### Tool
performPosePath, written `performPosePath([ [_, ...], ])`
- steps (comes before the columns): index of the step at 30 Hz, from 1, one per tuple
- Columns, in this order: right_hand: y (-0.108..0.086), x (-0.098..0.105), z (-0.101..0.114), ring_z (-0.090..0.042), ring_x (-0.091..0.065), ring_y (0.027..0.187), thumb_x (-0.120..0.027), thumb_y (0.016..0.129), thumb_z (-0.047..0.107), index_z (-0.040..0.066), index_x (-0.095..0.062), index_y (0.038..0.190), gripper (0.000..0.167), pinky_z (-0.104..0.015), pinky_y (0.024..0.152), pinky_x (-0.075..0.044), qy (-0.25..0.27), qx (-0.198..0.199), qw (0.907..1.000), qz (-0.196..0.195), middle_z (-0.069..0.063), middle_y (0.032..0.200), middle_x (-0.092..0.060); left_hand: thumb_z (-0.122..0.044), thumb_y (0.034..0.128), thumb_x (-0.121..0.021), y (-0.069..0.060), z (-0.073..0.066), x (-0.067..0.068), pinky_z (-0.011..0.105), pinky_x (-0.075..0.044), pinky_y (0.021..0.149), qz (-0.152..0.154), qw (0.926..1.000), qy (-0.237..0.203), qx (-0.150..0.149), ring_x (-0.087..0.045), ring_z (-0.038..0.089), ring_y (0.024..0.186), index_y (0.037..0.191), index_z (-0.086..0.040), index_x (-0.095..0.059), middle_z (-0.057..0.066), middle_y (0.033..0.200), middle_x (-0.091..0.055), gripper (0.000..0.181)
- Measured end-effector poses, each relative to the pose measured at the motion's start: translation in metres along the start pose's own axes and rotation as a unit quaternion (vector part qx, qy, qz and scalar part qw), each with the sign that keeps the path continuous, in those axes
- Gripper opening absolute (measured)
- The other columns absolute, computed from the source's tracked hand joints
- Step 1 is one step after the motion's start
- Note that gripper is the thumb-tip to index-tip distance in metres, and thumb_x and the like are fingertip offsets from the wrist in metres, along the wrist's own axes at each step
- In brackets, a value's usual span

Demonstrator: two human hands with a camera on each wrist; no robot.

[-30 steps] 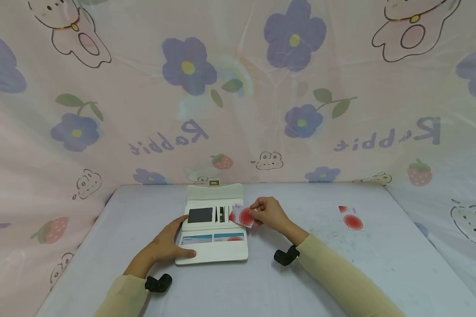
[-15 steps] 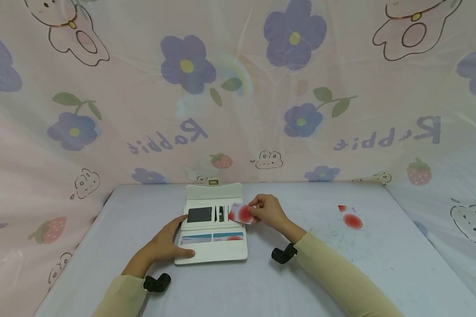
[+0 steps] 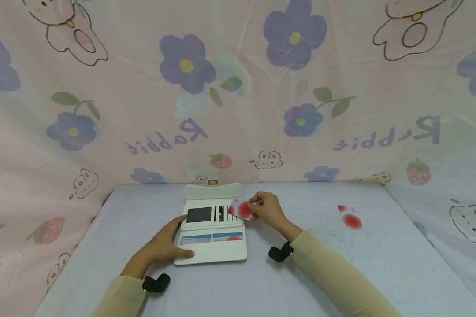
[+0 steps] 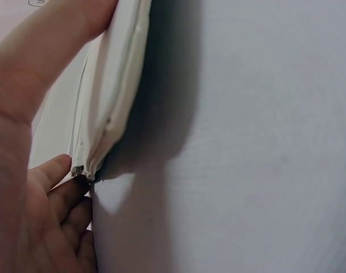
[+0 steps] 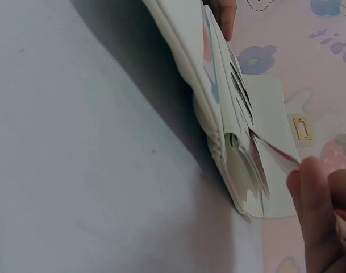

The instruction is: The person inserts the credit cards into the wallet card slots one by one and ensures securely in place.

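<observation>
A white wallet (image 3: 226,254) lies unfolded on the table, its flap pointing away. My left hand (image 3: 164,243) grips its left edge, thumb on the near panel and fingers along the side; the left wrist view shows them at the wallet's edge (image 4: 117,85). Between the thumb and fingers of my right hand (image 3: 270,210) is a white card with red circles (image 3: 238,208), held tilted over the upper panel's right-hand slots. In the right wrist view the card (image 5: 275,149) meets a slot with its far end; how deep it sits I cannot tell.
Two blue-topped cards (image 3: 228,237) sit in the near panel's pockets. A dark window (image 3: 199,215) and narrow slots mark the upper panel. Another red-and-white card (image 3: 351,218) lies on the table (image 3: 301,281) at the right. Behind hangs a patterned curtain (image 3: 246,110).
My right hand has moved slightly up and left with the card, which now sits a little higher over the slots. The left hand and wallet have stayed in place.
</observation>
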State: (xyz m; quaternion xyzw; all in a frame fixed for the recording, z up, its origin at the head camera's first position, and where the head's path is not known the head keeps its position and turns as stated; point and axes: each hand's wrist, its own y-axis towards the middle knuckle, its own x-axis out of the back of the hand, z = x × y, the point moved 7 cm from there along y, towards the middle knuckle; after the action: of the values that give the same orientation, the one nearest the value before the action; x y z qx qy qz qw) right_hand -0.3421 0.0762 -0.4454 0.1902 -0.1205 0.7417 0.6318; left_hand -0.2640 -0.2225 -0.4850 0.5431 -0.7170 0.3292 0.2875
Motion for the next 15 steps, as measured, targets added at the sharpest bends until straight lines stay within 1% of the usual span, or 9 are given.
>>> performPosePath([
  [5, 0.002, -0.001, 0.000, -0.014, -0.063, 0.046, -0.066, 0.085, 0.000, -0.003, -0.065, 0.093, 0.009, -0.030, 0.050, -0.057, 0.009, 0.012, 0.9997, -0.019, -0.006, 0.056, -0.057, -0.055, 0.0583, -0.086, 0.000, 0.000, 0.000, 0.063, -0.027, 0.112, 0.001, 1.0000, -0.001, 0.000, -0.024, 0.044, 0.144, 0.153, -0.013, -0.023, 0.021, 0.157, -0.025, 0.121],
  [10, 0.001, -0.002, -0.001, -0.013, -0.063, 0.047, -0.067, 0.085, 0.000, -0.003, -0.066, 0.092, 0.008, -0.031, 0.051, -0.057, 0.003, 0.013, 0.9998, -0.016, -0.006, 0.057, -0.057, -0.055, 0.0578, -0.086, 0.000, 0.000, 0.000, 0.063, -0.027, 0.112, 0.000, 1.0000, 0.002, 0.001, -0.025, 0.044, 0.143, 0.153, -0.013, -0.023, 0.022, 0.157, -0.026, 0.121],
  [12, 0.000, -0.005, -0.003, -0.013, -0.063, 0.047, -0.067, 0.085, 0.000, -0.003, -0.066, 0.092, 0.007, -0.030, 0.051, -0.057, 0.004, 0.011, 0.9999, -0.004, -0.007, 0.058, -0.058, -0.055, 0.0574, -0.087, 0.000, 0.000, 0.000, 0.063, -0.027, 0.112, -0.001, 1.0000, 0.001, 0.001, -0.025, 0.045, 0.143, 0.153, -0.013, -0.024, 0.022, 0.156, -0.026, 0.122],
  [15, -0.003, -0.012, -0.008, -0.013, -0.063, 0.048, -0.067, 0.086, 0.001, -0.004, -0.067, 0.093, 0.009, -0.026, 0.051, -0.056, 0.000, 0.003, 0.9993, 0.036, -0.006, 0.058, -0.059, -0.055, 0.0574, -0.087, 0.000, -0.001, -0.001, 0.063, -0.027, 0.112, -0.001, 1.0000, 0.000, 0.002, -0.025, 0.044, 0.143, 0.153, -0.013, -0.024, 0.021, 0.157, -0.026, 0.122],
])
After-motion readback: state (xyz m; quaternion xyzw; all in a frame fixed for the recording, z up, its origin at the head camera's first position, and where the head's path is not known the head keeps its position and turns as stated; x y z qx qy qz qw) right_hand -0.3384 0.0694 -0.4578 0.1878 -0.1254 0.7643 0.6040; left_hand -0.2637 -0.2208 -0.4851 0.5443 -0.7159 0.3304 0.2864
